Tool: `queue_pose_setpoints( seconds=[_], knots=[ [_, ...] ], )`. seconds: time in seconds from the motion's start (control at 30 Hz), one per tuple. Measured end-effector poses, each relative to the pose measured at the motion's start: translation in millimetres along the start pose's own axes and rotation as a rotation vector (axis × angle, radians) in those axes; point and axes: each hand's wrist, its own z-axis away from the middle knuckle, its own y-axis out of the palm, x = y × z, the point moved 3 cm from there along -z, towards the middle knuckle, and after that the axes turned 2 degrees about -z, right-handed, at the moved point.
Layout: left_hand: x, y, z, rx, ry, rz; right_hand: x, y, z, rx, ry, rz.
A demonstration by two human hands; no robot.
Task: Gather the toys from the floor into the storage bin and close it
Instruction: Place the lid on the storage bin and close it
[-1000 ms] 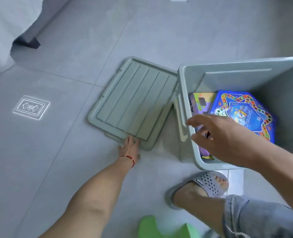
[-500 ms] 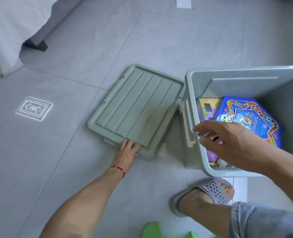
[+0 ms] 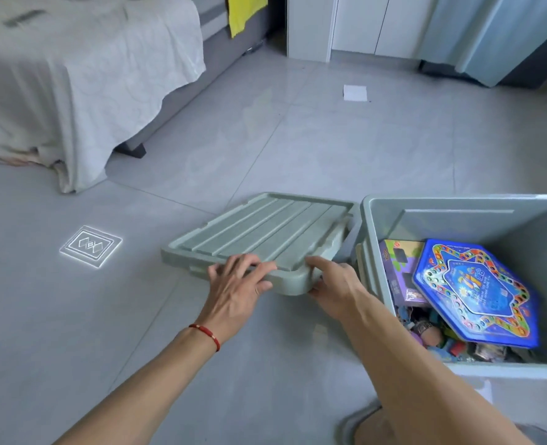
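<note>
Both of my hands are on the grey-green lid (image 3: pixel 259 232), at its near edge. My left hand (image 3: pixel 235 292) lies over the near rim, fingers (image 3: pixel 233 268) spread on the ribbed top and thumb tucked against the side, a red string bracelet (image 3: pixel 206 334) on that wrist. My right hand (image 3: pixel 336 284) grips the near right corner, fingers curled on top and thumb underneath, so that corner is pinched between them. The lid sits tilted, its near side raised off the tiled floor (image 3: pixel 73 332), its far right corner just beside the storage bin (image 3: pixel 458 220). The bin stands open to the right of the lid, and inside it I see a blue hexagonal game box (image 3: pixel 477 290), a purple box (image 3: pixel 400 268) standing against the left wall, and small toys (image 3: pixel 435 335) jumbled at the bottom. A bed (image 3: pixel 73 75) with a pale cover stands far to the left.
</note>
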Motion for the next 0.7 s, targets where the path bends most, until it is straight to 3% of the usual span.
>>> queue_pose_setpoints(
  seconds=[0.13,0.17,0.23,0.3,0.33,0.4,0.53,0.7],
  knots=[
    [-0.1,-23.1,23.0,-0.212,-0.104,0.058,10.4,20.9,13.4,0.075,-0.129,0.001],
    [1.2,-27.8,30.6,-0.291,-0.244,0.131,12.8,23.4,15.9,0.092,-0.149,0.005],
    [5.6,-33.8,43.7,-0.395,-0.708,0.353,18.2,21.6,22.2,0.110,-0.173,-0.005],
    [6.2,-26.4,44.6,-0.323,-1.099,0.740,22.1,12.7,31.4,0.133,-0.189,-0.020],
    [4.1,-22.8,37.8,-0.300,-1.185,0.946,24.3,6.8,36.0,0.153,-0.200,-0.030],
    [0.9,-16.7,17.6,-0.306,-1.245,1.229,33.2,-8.8,47.1,0.159,-0.236,-0.018],
    [-26.0,5.0,-31.6,-0.258,-1.250,1.430,71.1,-50.3,78.1,0.145,-0.361,0.165],
    [-104.0,27.2,-95.5,-0.167,-1.038,1.499,121.1,-137.9,105.6,-0.146,-0.431,0.402]
  ],
)
